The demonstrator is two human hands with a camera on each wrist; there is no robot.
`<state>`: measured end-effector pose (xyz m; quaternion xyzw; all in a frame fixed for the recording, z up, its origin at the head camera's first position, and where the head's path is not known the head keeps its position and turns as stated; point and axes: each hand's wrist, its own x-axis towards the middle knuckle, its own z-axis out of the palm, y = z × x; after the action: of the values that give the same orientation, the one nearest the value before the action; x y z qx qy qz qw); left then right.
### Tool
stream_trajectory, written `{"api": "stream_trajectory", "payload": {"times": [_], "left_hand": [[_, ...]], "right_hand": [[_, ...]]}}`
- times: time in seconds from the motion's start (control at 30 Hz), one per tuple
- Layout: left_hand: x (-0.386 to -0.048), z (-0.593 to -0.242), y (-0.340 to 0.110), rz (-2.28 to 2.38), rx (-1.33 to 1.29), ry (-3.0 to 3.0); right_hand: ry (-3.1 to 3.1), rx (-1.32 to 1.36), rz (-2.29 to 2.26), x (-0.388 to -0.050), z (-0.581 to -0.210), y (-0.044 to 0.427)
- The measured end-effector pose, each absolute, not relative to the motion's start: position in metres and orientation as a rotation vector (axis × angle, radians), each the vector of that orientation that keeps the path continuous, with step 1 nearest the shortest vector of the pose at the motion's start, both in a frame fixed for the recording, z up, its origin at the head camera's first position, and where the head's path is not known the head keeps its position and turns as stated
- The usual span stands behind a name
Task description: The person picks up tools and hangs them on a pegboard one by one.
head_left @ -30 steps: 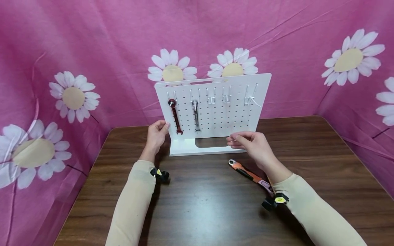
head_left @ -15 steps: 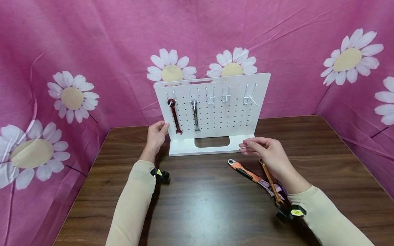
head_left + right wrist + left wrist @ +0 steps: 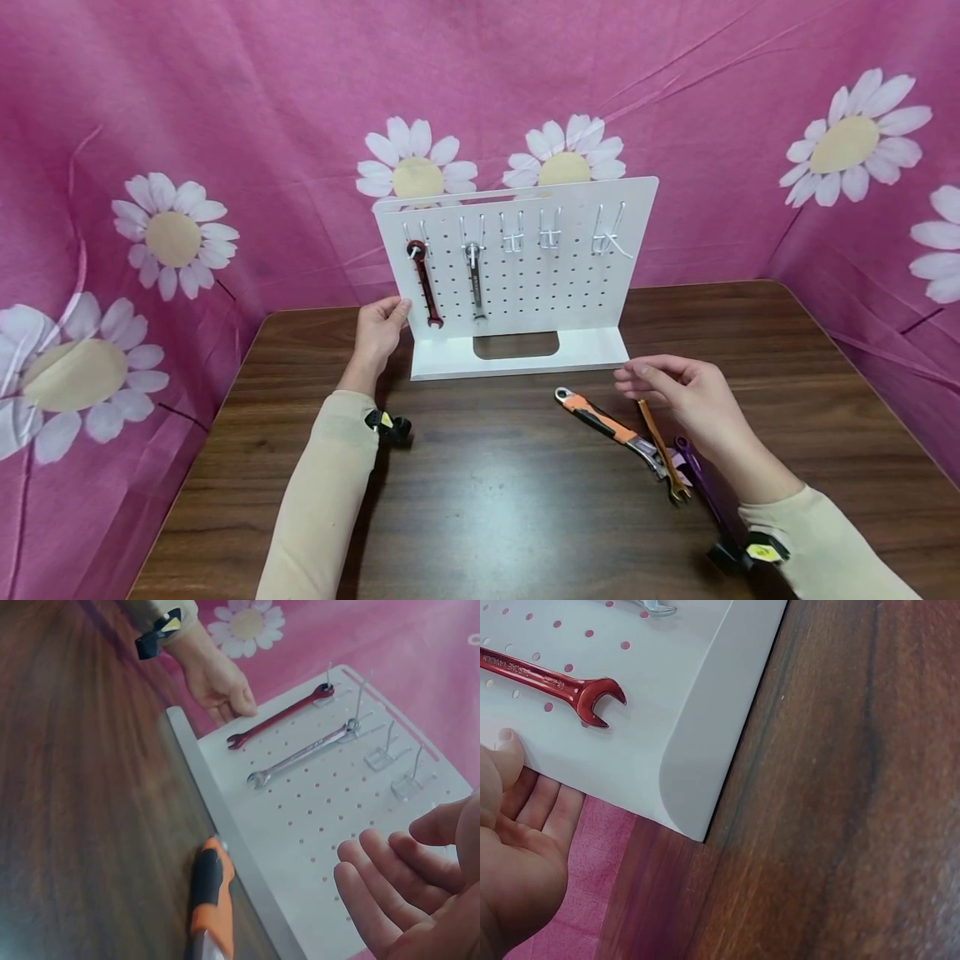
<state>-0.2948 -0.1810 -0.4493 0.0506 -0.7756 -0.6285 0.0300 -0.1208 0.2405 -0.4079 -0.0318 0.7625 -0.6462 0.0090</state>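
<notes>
A white pegboard stand point(image 3: 525, 300) stands upright on the table. My left hand point(image 3: 380, 333) grips its left edge, thumb on the front and fingers behind, as the left wrist view shows. A red wrench point(image 3: 426, 287) and a silver wrench point(image 3: 476, 283) hang from hooks on the board. Over the table, right of the stand's base, is my right hand point(image 3: 686, 400), fingers loosely bent and holding nothing. Below it lie an orange-handled adjustable wrench point(image 3: 600, 417), a gold wrench point(image 3: 663, 458) and a purple wrench point(image 3: 701, 475), partly hidden by the wrist.
Several white wire hooks point(image 3: 550, 237) on the board's upper right bear no tools. The brown wooden table point(image 3: 480, 492) reaches back to a pink flowered cloth point(image 3: 300, 125) around three sides.
My right hand has moved right and toward me, away from the board, uncovering the gold and purple wrenches. My left hand stays on the board's edge.
</notes>
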Motion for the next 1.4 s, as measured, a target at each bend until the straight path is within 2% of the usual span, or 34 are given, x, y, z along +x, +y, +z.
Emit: {"api": "stream_trajectory", "payload": {"times": [0.47, 1.1, 1.4], "left_hand": [[-0.298, -0.449, -0.178, -1.944, 0.129, -2.368], [-0.295, -0.449, -0.182, -1.978, 0.165, -2.377], [-0.294, -0.448, -0.182, -1.988, 0.167, -2.387]], "right_hand": [[2.384, 0.030, -1.951, -0.102, -0.433, 0.267], [2.607, 0.182, -1.385, -0.093, -0.445, 0.275], [2.705, 0.131, -1.075, -0.099, -0.443, 0.273]]}}
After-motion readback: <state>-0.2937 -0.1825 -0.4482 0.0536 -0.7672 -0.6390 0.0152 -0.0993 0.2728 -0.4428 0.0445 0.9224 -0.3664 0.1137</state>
